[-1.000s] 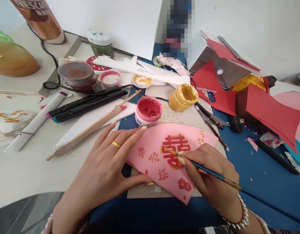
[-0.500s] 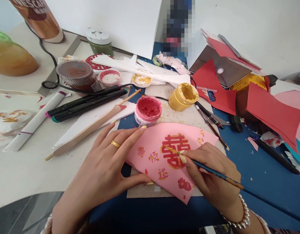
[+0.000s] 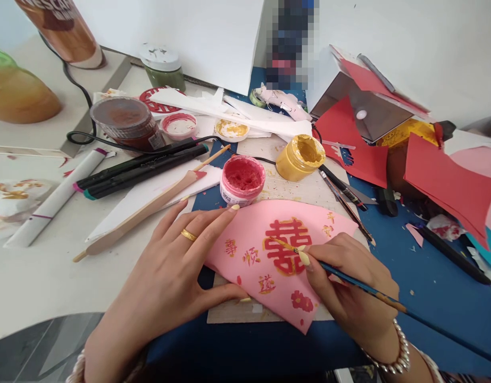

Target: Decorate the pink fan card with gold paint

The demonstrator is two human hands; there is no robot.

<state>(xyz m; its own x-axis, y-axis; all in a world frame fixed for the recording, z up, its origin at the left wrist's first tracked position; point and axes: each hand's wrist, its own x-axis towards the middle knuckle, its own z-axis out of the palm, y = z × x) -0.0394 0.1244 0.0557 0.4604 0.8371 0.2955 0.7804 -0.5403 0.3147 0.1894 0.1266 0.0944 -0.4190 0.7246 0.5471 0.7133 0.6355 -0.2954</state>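
- Two bare hands are working over a pink paper sheet (image 3: 239, 266), which is lying curved on a pale board (image 3: 229, 314) at the near edge of a dark blue mat (image 3: 440, 303).
- Left hand (image 3: 161, 282): the grip is spread, not closing on anything. Its fingers are pressing down on the sheet's left side, apparently to stop the paper sliding. A gold ring (image 3: 188, 235) is sitting on one finger.
- Right hand (image 3: 349, 282): the grip is pinching a slim blue-handled paintbrush (image 3: 359, 284) low down, near the bristles, which suits fine control. The heel of the hand appears to be steadying itself on or just beside the sheet's right side. A beaded bracelet (image 3: 393, 354) is circling the wrist.
- Brush tip: it is reaching the upper left of a large red double-happiness character (image 3: 287, 260), edged in gold.
- Sheet: small red-and-gold characters and a red flower (image 3: 301, 300) are decorating its surface.
- Supplies: an open red paint jar (image 3: 242, 178) and an open yellow paint jar (image 3: 300, 159) are standing just beyond the sheet, probably for easy reach. Black markers (image 3: 141, 167) and a flat wooden stick (image 3: 141, 213) are lying to the left on the white worktop (image 3: 41, 276).
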